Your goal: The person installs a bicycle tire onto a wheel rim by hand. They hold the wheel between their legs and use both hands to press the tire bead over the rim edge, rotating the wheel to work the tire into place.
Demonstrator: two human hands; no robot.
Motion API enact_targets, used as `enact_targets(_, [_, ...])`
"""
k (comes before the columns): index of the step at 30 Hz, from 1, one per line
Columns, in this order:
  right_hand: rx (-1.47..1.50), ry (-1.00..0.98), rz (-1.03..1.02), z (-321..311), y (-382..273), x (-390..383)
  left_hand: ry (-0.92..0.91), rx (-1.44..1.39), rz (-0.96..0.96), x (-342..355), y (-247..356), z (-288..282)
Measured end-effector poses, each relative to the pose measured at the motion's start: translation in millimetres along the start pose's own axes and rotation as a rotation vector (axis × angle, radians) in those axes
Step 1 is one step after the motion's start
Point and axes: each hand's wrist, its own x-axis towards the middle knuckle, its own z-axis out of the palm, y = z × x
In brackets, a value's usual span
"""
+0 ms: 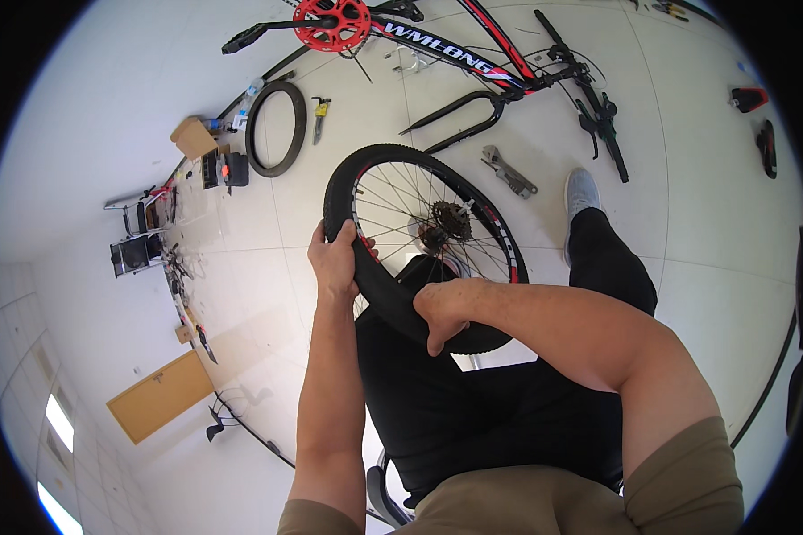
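Note:
A spoked bicycle wheel [401, 169] with a black tyre [337, 192] leans against my lap, tilted. Its rim is black with red and white marks, and a cassette of sprockets [452, 220] sits at the hub. My left hand [335, 259] grips the tyre and rim at the left side, thumb on the tyre and fingertips showing inside the rim. My right hand [444, 310] is closed over the near part of the tyre, its thumb pointing down along the outer side. Most of the right fingers are hidden behind the hand.
Beyond the wheel lies a black and red bicycle frame [446, 52] with fork and handlebar. An adjustable wrench [509, 173], a loose tyre [253, 125] and a yellow-handled tool [320, 118] rest on the floor. Boxes and a cardboard box [193, 138] stand along the left wall.

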Motion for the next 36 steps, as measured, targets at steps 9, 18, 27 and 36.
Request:
enact_targets(9, [-0.062,-0.038,-0.002,6.6,-3.6,1.5,0.088,-0.038,0.022,-9.3,-4.4,13.6])
enact_targets(18, [-0.053,-0.076,0.133,33.4,3.7,12.2,-0.002,-0.13,-0.058,-23.7,-8.7,17.5])
enact_targets(27, [-0.05,0.265,0.181,93.4,3.3,0.4,-0.077,-0.173,0.058,-51.3,-34.0,23.0])
enact_targets(36, [0.359,0.671,0.285,130.8,8.2,-5.4,-0.289,-0.136,0.258,-68.6,-31.4,49.4])
